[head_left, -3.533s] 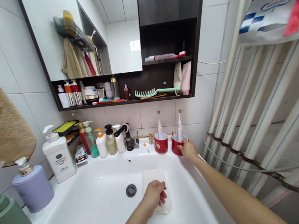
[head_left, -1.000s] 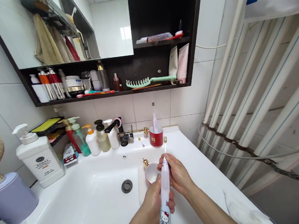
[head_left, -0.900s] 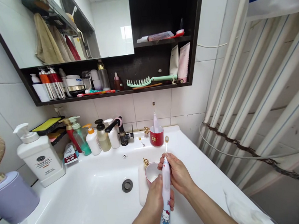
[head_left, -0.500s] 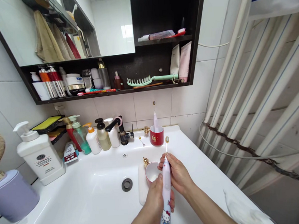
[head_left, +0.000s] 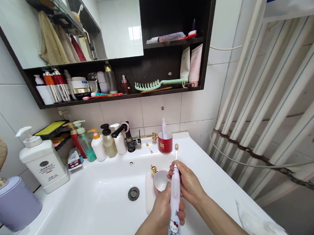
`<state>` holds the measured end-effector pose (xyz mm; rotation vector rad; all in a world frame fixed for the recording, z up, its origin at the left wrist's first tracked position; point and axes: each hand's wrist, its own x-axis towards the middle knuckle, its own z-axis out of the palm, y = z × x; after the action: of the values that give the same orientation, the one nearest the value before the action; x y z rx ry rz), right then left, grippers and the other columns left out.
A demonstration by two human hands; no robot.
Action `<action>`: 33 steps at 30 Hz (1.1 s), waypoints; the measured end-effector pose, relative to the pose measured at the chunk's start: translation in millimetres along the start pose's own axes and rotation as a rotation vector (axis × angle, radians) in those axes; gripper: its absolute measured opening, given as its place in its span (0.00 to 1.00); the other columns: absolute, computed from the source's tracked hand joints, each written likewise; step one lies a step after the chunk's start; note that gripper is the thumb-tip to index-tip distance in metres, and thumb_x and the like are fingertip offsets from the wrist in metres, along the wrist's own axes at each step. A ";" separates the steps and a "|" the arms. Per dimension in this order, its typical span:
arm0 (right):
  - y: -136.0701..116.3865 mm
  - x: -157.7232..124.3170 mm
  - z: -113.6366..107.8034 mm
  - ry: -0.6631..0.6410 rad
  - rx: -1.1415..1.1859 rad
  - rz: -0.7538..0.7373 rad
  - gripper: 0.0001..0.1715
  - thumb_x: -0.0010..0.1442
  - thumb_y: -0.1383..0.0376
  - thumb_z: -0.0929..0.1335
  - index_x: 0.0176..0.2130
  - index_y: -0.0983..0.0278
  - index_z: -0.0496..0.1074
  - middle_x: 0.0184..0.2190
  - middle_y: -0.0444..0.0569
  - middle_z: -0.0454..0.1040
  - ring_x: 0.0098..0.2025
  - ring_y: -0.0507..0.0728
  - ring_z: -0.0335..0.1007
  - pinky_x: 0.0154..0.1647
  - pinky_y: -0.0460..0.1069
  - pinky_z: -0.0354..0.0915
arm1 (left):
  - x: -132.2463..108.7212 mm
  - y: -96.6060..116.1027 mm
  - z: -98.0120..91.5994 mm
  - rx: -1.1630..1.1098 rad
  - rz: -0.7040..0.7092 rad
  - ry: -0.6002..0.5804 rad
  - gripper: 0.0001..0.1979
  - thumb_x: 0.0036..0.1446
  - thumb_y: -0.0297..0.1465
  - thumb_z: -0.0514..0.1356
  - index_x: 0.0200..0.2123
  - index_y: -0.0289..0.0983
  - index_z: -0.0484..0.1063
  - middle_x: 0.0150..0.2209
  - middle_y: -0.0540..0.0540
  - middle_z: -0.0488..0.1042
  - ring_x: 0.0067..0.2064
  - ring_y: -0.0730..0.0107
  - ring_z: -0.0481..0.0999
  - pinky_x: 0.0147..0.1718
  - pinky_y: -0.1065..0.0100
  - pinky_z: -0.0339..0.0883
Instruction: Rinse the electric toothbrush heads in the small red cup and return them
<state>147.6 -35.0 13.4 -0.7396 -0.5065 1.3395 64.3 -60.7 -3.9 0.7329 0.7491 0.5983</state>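
An electric toothbrush (head_left: 174,191), pale pink with a cartoon cat on its lower end, is held upright over the right side of the sink. My left hand (head_left: 165,213) wraps around its handle. Higher up, my right hand (head_left: 187,181) pinches the neck where the brush head (head_left: 176,148) joins the handle. Just behind my left hand sits a red cup with a white inside (head_left: 160,180), partly hidden. A second red cup (head_left: 165,145) at the back rim holds another pale pink toothbrush (head_left: 164,127). Beside it lies a loose brush head (head_left: 149,148).
The white sink (head_left: 104,207) has a dark drain (head_left: 133,194) and a black faucet (head_left: 128,137). Pump bottles (head_left: 101,146) line its back left rim. Above hangs a dark shelf (head_left: 153,66) with a green hairbrush (head_left: 160,84). White radiator pipes (head_left: 274,98) stand at right.
The view has shifted very slightly, and everything appears a few pixels to the right. Both hands keep the same hold on the toothbrush.
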 end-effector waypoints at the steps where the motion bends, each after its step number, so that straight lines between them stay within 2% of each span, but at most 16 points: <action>1: -0.1 0.2 0.1 0.002 -0.001 -0.002 0.07 0.44 0.63 0.63 0.21 0.65 0.61 0.14 0.39 0.61 0.17 0.46 0.58 0.22 0.44 0.58 | 0.1 -0.3 0.0 0.011 0.022 0.014 0.20 0.41 0.48 0.43 0.22 0.36 0.55 0.14 0.55 0.58 0.13 0.82 0.55 0.15 0.75 0.46; 4: 0.3 0.4 -0.3 0.001 -0.005 -0.002 0.07 0.44 0.63 0.63 0.21 0.65 0.61 0.14 0.39 0.61 0.17 0.46 0.58 0.21 0.44 0.58 | 0.6 -1.7 0.8 0.058 0.106 0.087 0.20 0.42 0.48 0.42 0.23 0.36 0.55 0.14 0.54 0.59 0.13 0.81 0.55 0.14 0.74 0.47; 9: 1.5 0.5 -0.7 0.019 -0.023 0.006 0.06 0.44 0.63 0.63 0.21 0.65 0.61 0.14 0.39 0.61 0.16 0.46 0.58 0.19 0.43 0.57 | -0.5 -2.0 2.6 0.051 0.038 0.068 0.21 0.41 0.49 0.42 0.22 0.36 0.55 0.13 0.55 0.58 0.12 0.82 0.54 0.13 0.75 0.47; 13: 1.8 0.5 -0.3 0.027 -0.041 0.001 0.07 0.44 0.62 0.62 0.21 0.65 0.61 0.15 0.39 0.62 0.17 0.46 0.58 0.18 0.43 0.57 | -0.5 -2.5 2.2 0.196 0.182 0.162 0.20 0.41 0.48 0.43 0.22 0.36 0.55 0.13 0.54 0.59 0.12 0.79 0.56 0.13 0.73 0.49; 19: 1.4 1.3 -1.6 0.054 -0.013 0.020 0.07 0.44 0.63 0.63 0.21 0.64 0.60 0.14 0.38 0.61 0.16 0.45 0.57 0.17 0.42 0.56 | -2.3 2.9 1.6 -0.002 -0.062 0.028 0.21 0.41 0.49 0.42 0.23 0.36 0.57 0.14 0.55 0.57 0.13 0.83 0.54 0.14 0.76 0.46; 21: 1.8 0.9 -2.2 0.053 -0.013 0.020 0.07 0.44 0.63 0.63 0.21 0.64 0.60 0.14 0.39 0.61 0.16 0.45 0.57 0.17 0.42 0.56 | -1.9 2.3 1.6 0.021 -0.037 0.046 0.21 0.41 0.49 0.42 0.23 0.36 0.57 0.13 0.55 0.58 0.13 0.83 0.55 0.14 0.76 0.46; 26: 3.0 -0.2 -2.6 0.048 -0.031 0.012 0.06 0.44 0.64 0.62 0.21 0.64 0.60 0.14 0.39 0.61 0.17 0.46 0.58 0.17 0.42 0.57 | -0.4 -2.7 2.9 0.176 0.125 0.158 0.20 0.42 0.48 0.41 0.23 0.36 0.55 0.13 0.54 0.59 0.13 0.80 0.56 0.13 0.74 0.49; 31: 2.8 1.8 -1.9 0.055 -0.015 0.006 0.06 0.44 0.64 0.63 0.21 0.64 0.60 0.14 0.39 0.61 0.16 0.46 0.57 0.18 0.42 0.57 | -5.3 3.0 4.0 0.031 -0.044 0.041 0.21 0.41 0.49 0.42 0.23 0.36 0.56 0.13 0.55 0.57 0.13 0.83 0.55 0.14 0.76 0.46; 33: 2.6 2.1 -1.5 0.056 -0.014 0.006 0.06 0.43 0.63 0.63 0.21 0.64 0.60 0.14 0.39 0.61 0.16 0.46 0.57 0.18 0.42 0.57 | -5.9 3.7 3.6 0.038 -0.039 0.044 0.21 0.41 0.49 0.42 0.24 0.36 0.56 0.14 0.55 0.58 0.13 0.83 0.55 0.14 0.76 0.46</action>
<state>147.3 -33.0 10.4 -0.7886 -0.4698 1.3179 62.7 -63.9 3.1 0.7401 0.8155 0.5675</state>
